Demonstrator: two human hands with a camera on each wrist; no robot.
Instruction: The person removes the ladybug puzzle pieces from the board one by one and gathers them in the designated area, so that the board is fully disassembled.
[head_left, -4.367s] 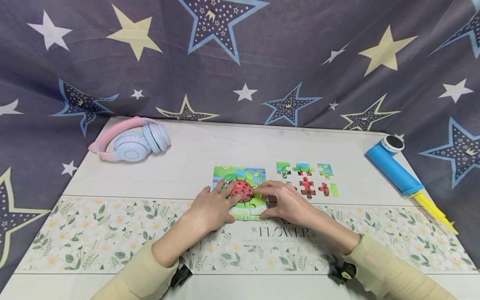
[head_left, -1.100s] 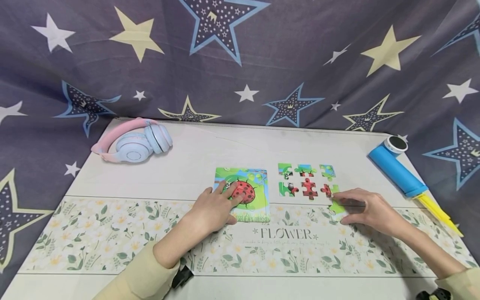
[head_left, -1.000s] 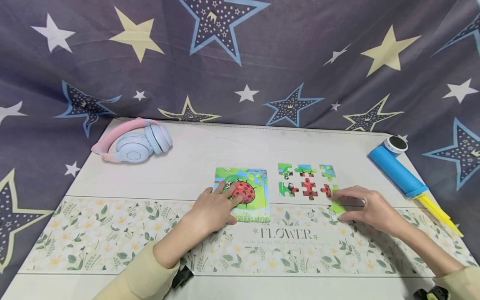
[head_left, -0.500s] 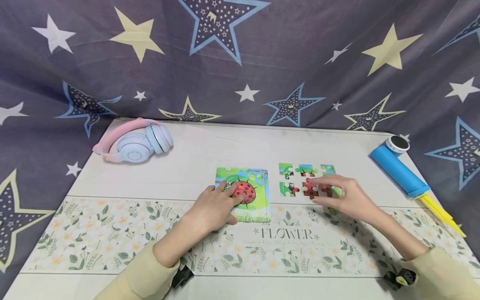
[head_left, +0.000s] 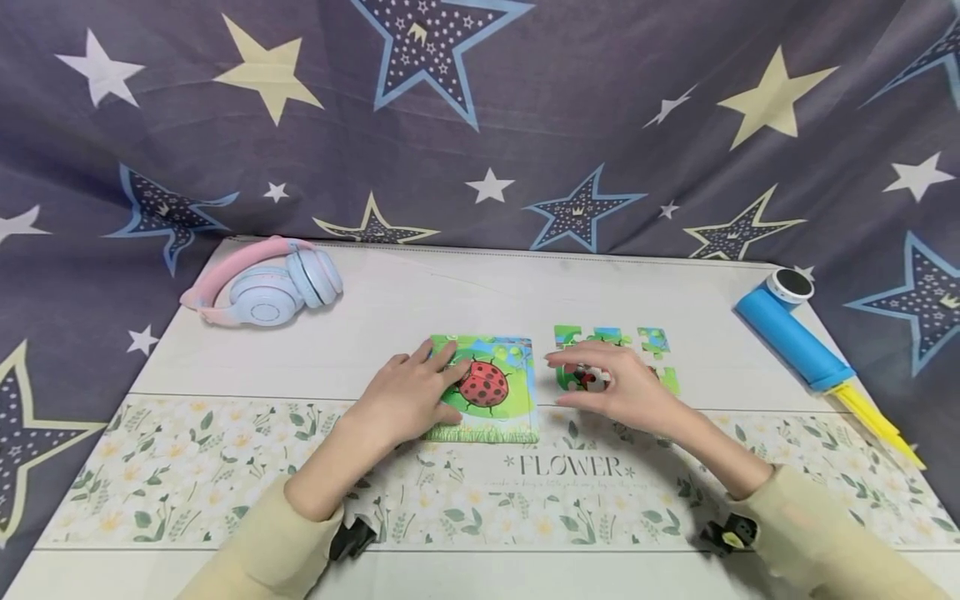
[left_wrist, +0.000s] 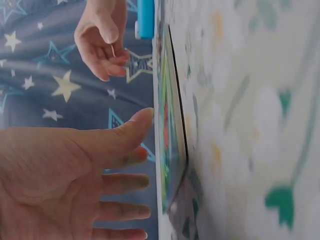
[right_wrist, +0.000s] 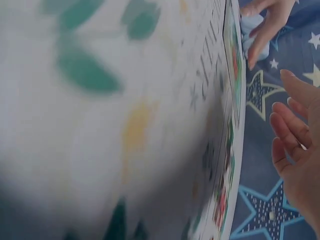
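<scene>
A square ladybug jigsaw puzzle [head_left: 483, 385] lies flat on the table in the head view. My left hand [head_left: 405, 392] is over its left side, fingers extended. In the left wrist view the left hand's fingers [left_wrist: 125, 210] are straight and hold nothing. Right of the puzzle lie several loose jigsaw pieces, among them a blue-green one [head_left: 652, 339] and a green-edged one [head_left: 670, 381]. My right hand [head_left: 630, 387] hovers over these pieces, thumb and index finger apart, and hides part of them. Nothing is between the right hand's fingers [right_wrist: 285, 125] in the right wrist view.
Pink and blue headphones [head_left: 266, 287] stand at the back left of the table. A blue and yellow pump-like tube [head_left: 795, 337] lies at the right, beside a round white object with a dark top [head_left: 791, 285]. A starry curtain [head_left: 480, 125] hangs behind the table.
The right hand went from the puzzle to the right end of the loose pieces, where a green piece showed under its fingers, then came back leftward over them. The left hand shifted slightly left.
</scene>
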